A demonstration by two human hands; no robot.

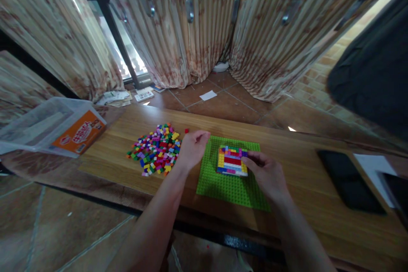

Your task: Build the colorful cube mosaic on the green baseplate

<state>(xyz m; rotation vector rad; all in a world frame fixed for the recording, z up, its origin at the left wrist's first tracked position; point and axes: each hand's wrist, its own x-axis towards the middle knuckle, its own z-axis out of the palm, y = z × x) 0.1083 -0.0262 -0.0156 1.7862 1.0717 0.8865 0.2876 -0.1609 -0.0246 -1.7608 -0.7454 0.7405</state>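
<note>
A green studded baseplate (219,182) lies on the wooden table (287,136). A small square build of coloured bricks (232,160) stands on it. My right hand (266,174) rests at the build's right edge, with its fingers curled against the bricks. My left hand (192,148) hovers at the plate's left edge beside a heap of loose coloured bricks (156,149). Its fingers are curled in a loose pinch, and I cannot make out what is in them. A single red brick (186,130) lies just behind the heap.
A clear plastic box (38,125) with an orange label lies at the table's left end. A black tablet (349,180) and white paper (372,165) sit at the right. Curtains (178,29) hang behind, and papers (114,97) lie on the tiled floor.
</note>
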